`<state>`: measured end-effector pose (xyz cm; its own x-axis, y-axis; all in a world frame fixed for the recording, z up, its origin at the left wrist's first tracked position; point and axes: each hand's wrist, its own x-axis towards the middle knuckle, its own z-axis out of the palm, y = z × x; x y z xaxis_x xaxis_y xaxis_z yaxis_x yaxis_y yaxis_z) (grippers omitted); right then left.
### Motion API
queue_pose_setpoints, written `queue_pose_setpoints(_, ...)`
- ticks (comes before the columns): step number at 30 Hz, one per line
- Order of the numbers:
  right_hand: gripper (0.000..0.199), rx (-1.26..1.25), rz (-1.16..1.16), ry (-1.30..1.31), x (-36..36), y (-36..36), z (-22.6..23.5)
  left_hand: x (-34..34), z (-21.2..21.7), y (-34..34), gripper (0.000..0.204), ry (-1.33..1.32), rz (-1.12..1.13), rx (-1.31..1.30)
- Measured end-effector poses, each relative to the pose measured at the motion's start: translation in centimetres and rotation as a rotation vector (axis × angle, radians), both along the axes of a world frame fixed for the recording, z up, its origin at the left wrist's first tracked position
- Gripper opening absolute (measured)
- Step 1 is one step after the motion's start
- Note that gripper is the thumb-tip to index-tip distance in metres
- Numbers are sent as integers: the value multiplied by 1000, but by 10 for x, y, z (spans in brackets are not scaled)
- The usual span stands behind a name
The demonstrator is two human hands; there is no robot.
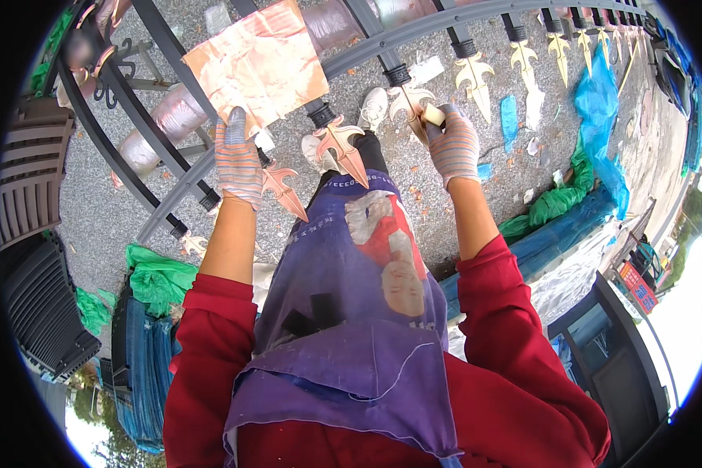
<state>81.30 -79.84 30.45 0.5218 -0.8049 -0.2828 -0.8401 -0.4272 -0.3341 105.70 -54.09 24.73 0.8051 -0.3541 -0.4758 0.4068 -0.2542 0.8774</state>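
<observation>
My left hand [239, 160], in a striped work glove, grips the lower left edge of a cardboard sheet [259, 62] smeared with copper colour. The sheet lies over the bars of a black metal fence panel [413, 37]. My right hand [454, 146], gloved alike, closes round a small tool [432, 117] with a pale, block-like end; its exact kind is unclear. That tool is at the side of a spear-shaped finial [407, 105]. Between my hands another copper-coloured finial [343, 147] points toward me, and one more [282, 189] hangs beside my left wrist.
Further right along the panel stand several pale gold finials [473, 78]. Wrapped pipes [175, 117] lie under the bars. Blue plastic sheeting [597, 101] and green plastic [561, 195] lie at the right, with more green sheeting [156, 277] at the left. Stacked dark panels [43, 296] stand far left.
</observation>
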Motion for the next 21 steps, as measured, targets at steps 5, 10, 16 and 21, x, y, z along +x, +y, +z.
queue_pose_setpoints(5,24,41,-33,-132,0,15,10,8,-24,16,37,622,288,-671)
queue_pose_setpoints(10,22,72,-1,-158,29,9,-2,3,4,-2,36,261,302,-211)
queue_pose_setpoints(16,21,102,-71,40,-36,35,12,6,-18,18,36,-122,-237,91)
queue_pose_setpoints(21,21,-14,39,-120,22,24,0,11,-57,37,36,13,-88,-95)
